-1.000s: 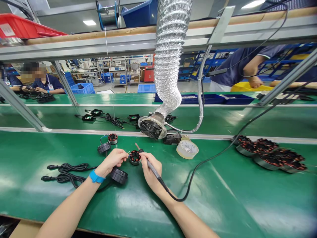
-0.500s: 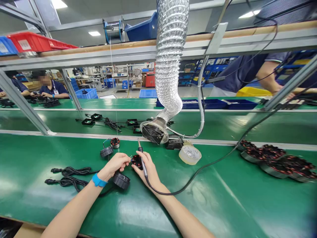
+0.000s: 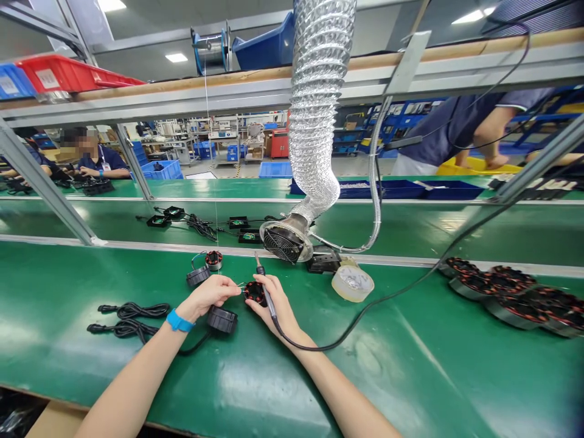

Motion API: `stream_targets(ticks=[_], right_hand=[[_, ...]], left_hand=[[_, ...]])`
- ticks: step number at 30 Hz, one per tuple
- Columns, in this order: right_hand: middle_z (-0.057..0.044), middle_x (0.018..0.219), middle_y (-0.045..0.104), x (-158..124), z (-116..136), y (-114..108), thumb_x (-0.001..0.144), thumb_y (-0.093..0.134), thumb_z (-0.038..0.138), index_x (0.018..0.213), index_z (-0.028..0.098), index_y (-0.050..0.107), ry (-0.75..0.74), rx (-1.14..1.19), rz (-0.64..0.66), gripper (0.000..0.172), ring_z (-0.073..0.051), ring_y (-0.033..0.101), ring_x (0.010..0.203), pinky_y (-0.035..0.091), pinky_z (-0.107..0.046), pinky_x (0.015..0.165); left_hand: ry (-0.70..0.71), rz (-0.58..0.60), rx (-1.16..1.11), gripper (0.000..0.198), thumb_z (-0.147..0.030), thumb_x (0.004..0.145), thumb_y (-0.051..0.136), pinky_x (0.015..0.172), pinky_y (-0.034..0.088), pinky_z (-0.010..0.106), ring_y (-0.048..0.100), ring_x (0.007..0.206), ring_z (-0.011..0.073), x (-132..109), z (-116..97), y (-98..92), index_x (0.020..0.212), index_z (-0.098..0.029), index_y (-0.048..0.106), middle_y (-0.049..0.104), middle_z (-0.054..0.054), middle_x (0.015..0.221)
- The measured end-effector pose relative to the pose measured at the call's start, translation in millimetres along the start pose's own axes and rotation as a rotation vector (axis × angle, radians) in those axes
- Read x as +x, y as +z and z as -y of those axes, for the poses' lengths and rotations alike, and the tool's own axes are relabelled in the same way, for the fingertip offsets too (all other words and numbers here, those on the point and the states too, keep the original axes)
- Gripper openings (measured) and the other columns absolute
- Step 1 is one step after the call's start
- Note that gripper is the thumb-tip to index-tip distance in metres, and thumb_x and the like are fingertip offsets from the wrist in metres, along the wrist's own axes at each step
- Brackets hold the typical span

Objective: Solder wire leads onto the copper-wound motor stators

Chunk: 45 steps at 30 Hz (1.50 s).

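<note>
In the head view, took the wound stator [image 3: 254,293] as the clock's centre, on the green bench [image 3: 410,389], between the two hands. Pinched thin wires [image 3: 242,286] at its 10 o'clock edge with the left hand [image 3: 211,295], thumb and fingers closed together on them. Wore a blue wristband [image 3: 179,321] on that wrist. Clasped a soldering iron [image 3: 269,302] in the right hand [image 3: 279,311], closed on the grip, tip aimed between 11 and 12 o'clock and apart from the stator. Set the right thumb by the stator's lower rim, at about 6 o'clock; could not tell for certain whether touching.

Saw a black housing [image 3: 222,320] at 8 o'clock, just beside the left hand, with coiled black cables [image 3: 132,328] farther out toward 9. Found a second stator [image 3: 213,260] and another black housing [image 3: 198,277] near 10 o'clock. Met a round fan [image 3: 283,244] at 1 o'clock, joined to a silver duct [image 3: 314,109]. Noticed a pale translucent round piece [image 3: 352,283] at 3 o'clock, and a cluster of stators [image 3: 506,298] well apart in the same direction. Glimpsed at 2 o'clock, beyond the bench, another person's hand [image 3: 496,161] at a yellow bin [image 3: 483,170].
</note>
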State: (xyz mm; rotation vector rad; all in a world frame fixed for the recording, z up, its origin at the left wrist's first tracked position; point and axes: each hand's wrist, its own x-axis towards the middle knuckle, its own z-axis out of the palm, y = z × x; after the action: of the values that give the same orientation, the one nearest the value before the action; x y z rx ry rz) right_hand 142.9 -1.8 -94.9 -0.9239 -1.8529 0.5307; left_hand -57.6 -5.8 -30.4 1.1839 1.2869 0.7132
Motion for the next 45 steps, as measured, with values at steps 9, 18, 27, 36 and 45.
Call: stream_targets(ticks=[9,18,27,36,45], right_hand=[[-0.007,0.118,0.052,-1.4,1.6,-0.1,0.08,0.071,0.021,0.126,0.026,0.05,-0.001,0.033,-0.01,0.051,-0.021,0.061,0.105,0.052,-0.035,0.093],[-0.007,0.118,0.053,-3.4,-1.6,2.2,0.08,0.072,0.021,0.126,0.027,0.05,0.013,0.022,-0.015,0.051,-0.021,0.061,0.105,0.052,-0.036,0.093],[-0.007,0.117,0.055,-3.0,-0.3,1.1,0.078,0.073,0.023,0.127,0.027,0.051,-0.019,-0.001,-0.033,0.054,-0.022,0.063,0.104,0.054,-0.036,0.091],[-0.008,0.117,0.055,-2.8,1.6,1.5,0.079,0.073,0.023,0.128,0.027,0.05,-0.025,0.018,-0.031,0.054,-0.022,0.063,0.105,0.053,-0.036,0.092],[-0.007,0.116,0.056,-1.2,5.2,-0.2,0.078,0.074,0.024,0.126,0.027,0.052,-0.006,0.006,-0.034,0.054,-0.022,0.064,0.104,0.053,-0.036,0.092]], left_hand=[[0.004,0.122,0.0,0.04,-0.043,0.056,0.082,0.046,0.03,0.021,0.041,0.044,0.0065,6.0,5.1,-21.3,0.071,-0.014,0.059,0.05,-0.005,0.053],[0.007,0.119,0.017,0.054,-0.063,0.061,0.076,0.046,0.005,0.025,0.013,0.044,0.004,8.3,9.8,-3.3,0.069,-0.013,0.059,0.024,-0.012,0.044],[-0.017,0.127,-0.091,0.056,-0.056,0.053,0.085,0.046,0.004,0.025,0.014,0.045,0.0024,4.2,3.4,-2.5,0.065,-0.017,0.047,0.032,-0.011,0.051],[-0.038,0.09,-0.077,0.054,-0.056,0.054,0.083,0.046,0.005,0.024,0.012,0.043,0.0023,7.7,8.8,3.2,0.065,-0.017,0.049,0.024,-0.013,0.047],[-0.016,0.054,-0.191,0.042,-0.041,0.055,0.082,0.045,0.012,0.02,0.026,0.045,0.0018,10.6,5.1,-14.5,0.067,-0.014,0.052,0.045,-0.005,0.058]])
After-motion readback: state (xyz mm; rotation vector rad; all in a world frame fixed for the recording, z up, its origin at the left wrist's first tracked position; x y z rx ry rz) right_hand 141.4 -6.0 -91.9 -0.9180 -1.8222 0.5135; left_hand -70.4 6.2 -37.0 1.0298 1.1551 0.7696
